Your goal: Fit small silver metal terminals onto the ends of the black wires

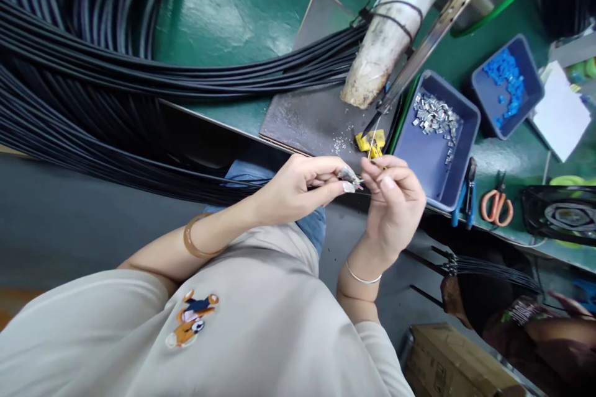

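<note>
One beige shirt [270, 310], two bins [421, 177] beyond — left grip [305, 186] pinches coloured wires [358, 185], right grip [395, 195] unclear.

My left hand [307, 187] is hiding most of the wires [358, 185] it's gripping, and their tips are looking way too tiny to count. I'm not making out whether my right hand [395, 194] is pinching anything; it's covering the yellow tool's [371, 139] bottom by the worktop's [223, 0] near edge. Black cables [139, 71] are running out of view left, and a black device [565, 214] along that edge is getting cropped right.
</note>
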The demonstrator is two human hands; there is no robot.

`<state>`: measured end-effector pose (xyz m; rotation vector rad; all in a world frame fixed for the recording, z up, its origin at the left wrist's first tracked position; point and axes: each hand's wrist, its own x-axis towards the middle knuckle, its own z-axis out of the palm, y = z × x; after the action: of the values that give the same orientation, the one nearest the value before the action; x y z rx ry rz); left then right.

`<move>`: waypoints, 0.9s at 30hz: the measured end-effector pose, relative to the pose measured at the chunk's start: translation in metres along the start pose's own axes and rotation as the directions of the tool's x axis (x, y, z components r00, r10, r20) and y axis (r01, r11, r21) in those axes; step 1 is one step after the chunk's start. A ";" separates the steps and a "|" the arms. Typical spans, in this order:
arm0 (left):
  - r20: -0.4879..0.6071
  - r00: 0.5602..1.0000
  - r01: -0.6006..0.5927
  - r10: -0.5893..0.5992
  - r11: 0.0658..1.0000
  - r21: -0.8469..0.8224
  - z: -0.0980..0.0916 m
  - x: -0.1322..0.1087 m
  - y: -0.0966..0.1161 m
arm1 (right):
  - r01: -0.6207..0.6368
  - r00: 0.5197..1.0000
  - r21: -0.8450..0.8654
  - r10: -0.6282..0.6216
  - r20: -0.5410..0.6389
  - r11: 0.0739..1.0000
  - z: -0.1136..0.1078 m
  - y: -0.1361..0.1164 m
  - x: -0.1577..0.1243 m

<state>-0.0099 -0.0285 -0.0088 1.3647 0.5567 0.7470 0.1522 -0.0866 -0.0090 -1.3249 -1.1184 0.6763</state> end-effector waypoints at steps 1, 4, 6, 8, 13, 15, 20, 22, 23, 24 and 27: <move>-0.001 1.000 0.009 -0.009 1.000 -0.010 0.000 0.000 0.001 | 0.030 0.997 -0.043 -0.033 -0.070 0.999 0.000 -0.001 0.000; 0.000 0.998 0.060 -0.060 0.996 -0.071 -0.002 0.000 0.002 | 0.107 0.984 -0.206 -0.133 -0.119 0.973 0.004 -0.005 -0.004; 0.015 0.995 0.096 -0.095 0.989 -0.116 -0.004 0.001 0.003 | 0.130 0.989 -0.252 -0.143 -0.033 0.959 0.006 -0.006 -0.006; 0.040 0.991 0.130 -0.125 0.978 -0.165 -0.005 0.001 0.004 | 0.136 0.991 -0.246 -0.132 0.032 0.960 0.007 -0.005 -0.007; 0.063 0.985 0.170 -0.161 0.969 -0.179 -0.006 0.001 0.004 | 0.110 0.993 -0.201 -0.102 0.052 0.973 0.012 -0.007 -0.009; 0.034 0.987 0.159 -0.156 0.972 -0.171 -0.004 0.001 0.003 | 0.101 0.994 -0.195 -0.094 0.047 0.976 0.013 -0.009 -0.009; -0.024 0.995 0.086 -0.092 0.977 -0.197 0.002 -0.001 0.004 | 0.034 0.998 -0.012 -0.034 0.052 0.999 0.008 -0.003 -0.007; -0.072 0.995 0.062 -0.075 0.985 -0.164 0.004 -0.001 0.004 | 0.032 0.999 0.033 -0.031 -0.025 0.999 0.004 0.000 -0.004; -0.104 0.992 0.054 -0.070 0.988 -0.145 0.003 -0.001 0.004 | 0.054 0.994 0.022 -0.051 -0.097 0.998 0.003 0.000 -0.003; -0.133 0.989 0.047 -0.064 0.991 -0.126 0.003 -0.001 0.003 | 0.088 0.980 -0.011 -0.089 -0.176 0.996 0.003 0.000 -0.002; -0.186 0.982 0.011 -0.018 0.999 -0.040 0.002 0.000 -0.003 | 0.190 0.917 -0.212 -0.251 -0.311 0.959 0.007 -0.007 -0.001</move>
<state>-0.0080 -0.0298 -0.0114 1.2610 0.6960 0.8749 0.1441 -0.0856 -0.0035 -1.3756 -1.0440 0.1750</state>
